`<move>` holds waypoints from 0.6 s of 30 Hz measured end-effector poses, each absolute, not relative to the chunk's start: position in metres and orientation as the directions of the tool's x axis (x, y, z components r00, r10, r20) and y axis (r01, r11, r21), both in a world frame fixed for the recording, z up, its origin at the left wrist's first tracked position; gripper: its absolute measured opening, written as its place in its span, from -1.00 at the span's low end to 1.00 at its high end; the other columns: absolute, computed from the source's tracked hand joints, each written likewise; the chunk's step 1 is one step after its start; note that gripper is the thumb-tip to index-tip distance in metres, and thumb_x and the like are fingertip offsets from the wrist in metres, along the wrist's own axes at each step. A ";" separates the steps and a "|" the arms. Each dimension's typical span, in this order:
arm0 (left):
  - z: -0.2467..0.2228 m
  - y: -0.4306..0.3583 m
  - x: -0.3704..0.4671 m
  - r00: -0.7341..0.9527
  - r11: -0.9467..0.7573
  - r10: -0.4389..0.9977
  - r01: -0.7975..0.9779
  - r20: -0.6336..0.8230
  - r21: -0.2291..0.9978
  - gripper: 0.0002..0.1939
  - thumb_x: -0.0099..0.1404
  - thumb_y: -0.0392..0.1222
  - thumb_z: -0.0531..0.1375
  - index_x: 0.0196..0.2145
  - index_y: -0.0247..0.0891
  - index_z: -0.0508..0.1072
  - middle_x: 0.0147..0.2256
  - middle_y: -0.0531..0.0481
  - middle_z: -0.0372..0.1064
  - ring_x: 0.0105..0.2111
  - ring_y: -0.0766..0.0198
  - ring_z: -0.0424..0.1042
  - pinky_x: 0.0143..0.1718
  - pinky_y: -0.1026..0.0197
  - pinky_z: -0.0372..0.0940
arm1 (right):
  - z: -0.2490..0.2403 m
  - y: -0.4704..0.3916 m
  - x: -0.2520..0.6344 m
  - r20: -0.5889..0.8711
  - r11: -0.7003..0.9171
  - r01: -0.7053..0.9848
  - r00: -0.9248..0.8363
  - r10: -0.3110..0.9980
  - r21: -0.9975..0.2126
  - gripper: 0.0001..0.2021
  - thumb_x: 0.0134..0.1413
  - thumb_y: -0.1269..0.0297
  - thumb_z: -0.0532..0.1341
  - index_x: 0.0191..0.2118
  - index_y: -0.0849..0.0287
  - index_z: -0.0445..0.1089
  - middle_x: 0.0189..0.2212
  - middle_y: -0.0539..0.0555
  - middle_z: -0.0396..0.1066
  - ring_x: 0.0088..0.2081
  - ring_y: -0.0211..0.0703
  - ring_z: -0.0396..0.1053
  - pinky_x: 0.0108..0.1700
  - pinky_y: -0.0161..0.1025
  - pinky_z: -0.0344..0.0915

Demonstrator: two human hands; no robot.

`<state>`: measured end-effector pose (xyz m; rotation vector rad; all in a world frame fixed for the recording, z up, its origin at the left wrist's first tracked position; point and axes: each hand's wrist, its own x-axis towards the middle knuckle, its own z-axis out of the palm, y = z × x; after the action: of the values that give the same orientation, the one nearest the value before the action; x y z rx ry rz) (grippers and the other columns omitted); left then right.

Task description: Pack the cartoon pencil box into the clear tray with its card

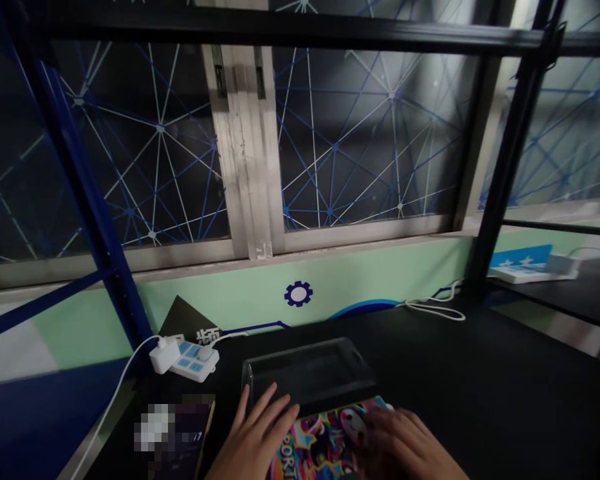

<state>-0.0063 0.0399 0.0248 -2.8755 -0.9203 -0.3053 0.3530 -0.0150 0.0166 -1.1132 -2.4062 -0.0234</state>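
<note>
A brightly coloured printed pack [323, 443] with cartoon shapes and large letters lies on the black desk, cut off by the bottom of the view. My left hand [260, 427] rests at its left edge with the fingers spread, the tips close to a clear plastic tray [305, 373] just behind. On the pack's right side, my right hand [405, 440] has its fingers bent together over the edge; its fingertips are dark and blurred. A small white bit shows beside that hand, too little of it to name. The clear tray appears to hold nothing.
To the left lies a dark phone-like slab [187, 433], partly pixelated. A white power strip [195, 360] with a plugged-in charger and cables sits behind it. A white cable [435, 310] lies along the wall. Metal frame posts [510, 147] rise at both sides before the windows.
</note>
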 end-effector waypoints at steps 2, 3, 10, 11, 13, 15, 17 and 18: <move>0.027 0.038 -0.005 0.790 -0.809 0.553 0.585 0.263 -0.054 0.00 0.29 0.45 0.08 0.46 0.01 -0.24 0.38 -0.05 0.14 0.34 -0.15 0.19 0.28 -0.34 0.19 | 0.011 -0.014 0.361 0.388 0.523 0.769 -0.383 0.838 -0.369 -0.36 0.12 -0.12 0.35 0.26 -0.02 0.34 0.22 0.20 0.41 0.20 0.15 0.40 0.20 -0.01 0.37; 0.028 0.036 -0.006 0.784 -0.808 0.546 0.586 0.295 -0.061 0.02 0.28 0.46 0.10 0.46 -0.01 -0.22 0.38 -0.07 0.13 0.34 -0.13 0.21 0.30 -0.34 0.17 | 0.008 -0.013 0.365 0.341 0.444 0.774 -0.310 0.887 -0.451 -0.29 0.10 -0.15 0.35 0.30 0.05 0.31 0.25 0.27 0.37 0.23 0.20 0.36 0.21 0.04 0.34; 0.040 0.011 -0.024 0.585 -0.731 0.613 0.676 0.532 0.099 0.01 0.24 0.48 0.13 0.45 -0.07 -0.07 0.39 -0.23 0.10 0.34 -0.16 0.18 0.37 -0.39 -0.02 | 0.009 -0.015 0.371 0.130 0.229 0.754 -0.189 0.973 -0.616 0.11 -0.24 0.03 0.51 0.44 0.14 0.06 0.33 0.32 0.22 0.32 0.33 0.18 0.35 0.16 0.11; 0.039 0.004 -0.024 0.488 -0.699 0.637 0.692 0.597 0.181 -0.11 0.32 0.39 0.11 0.43 -0.06 -0.01 0.38 -0.22 0.12 0.35 -0.13 0.17 0.37 -0.37 0.01 | 0.010 -0.017 0.370 0.129 0.216 0.746 -0.174 0.976 -0.630 0.08 -0.21 0.11 0.49 0.45 0.09 0.03 0.33 0.28 0.24 0.31 0.29 0.20 0.34 0.15 0.12; 0.032 -0.012 -0.018 0.194 -0.607 0.689 0.682 0.699 0.409 -0.41 0.48 0.13 0.05 0.36 -0.07 0.12 0.34 -0.19 0.20 0.33 -0.03 0.21 0.33 -0.24 0.16 | 0.012 -0.021 0.369 0.130 0.199 0.721 -0.151 0.980 -0.664 -0.02 -0.11 0.23 0.39 0.46 0.03 0.01 0.31 0.20 0.28 0.29 0.20 0.25 0.33 0.08 0.16; 0.019 -0.029 -0.002 -0.136 -0.508 0.714 0.575 0.687 0.641 -0.57 0.51 -0.01 0.00 0.26 -0.12 0.25 0.24 -0.17 0.32 0.23 0.06 0.35 0.23 -0.08 0.33 | 0.014 -0.023 0.368 0.132 0.201 0.699 -0.152 0.979 -0.686 -0.08 -0.11 0.29 0.33 0.43 0.04 0.07 0.29 0.18 0.31 0.28 0.15 0.28 0.32 0.02 0.18; 0.002 -0.042 0.019 -0.246 -0.481 0.699 0.533 0.671 0.696 -0.61 0.50 -0.02 0.03 0.18 -0.16 0.31 0.12 -0.17 0.41 0.13 0.06 0.44 0.14 -0.03 0.40 | 0.016 -0.025 0.367 0.148 0.222 0.679 -0.166 0.975 -0.700 -0.13 -0.14 0.32 0.32 0.39 0.09 0.17 0.27 0.18 0.34 0.27 0.13 0.29 0.32 -0.02 0.19; -0.006 -0.048 0.028 -0.232 -0.496 0.678 0.557 0.698 0.666 -0.60 0.48 -0.01 0.04 0.18 -0.18 0.31 0.12 -0.20 0.40 0.13 0.03 0.43 0.14 -0.07 0.39 | 0.017 -0.025 0.367 0.161 0.236 0.669 -0.172 0.972 -0.705 -0.15 -0.16 0.34 0.32 0.36 0.11 0.21 0.24 0.18 0.36 0.26 0.12 0.31 0.32 -0.03 0.19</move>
<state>0.0284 -0.0476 -0.0055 -2.0049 -1.6215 -1.9638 0.3669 -0.0252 0.0170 -1.4995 -1.9181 0.6561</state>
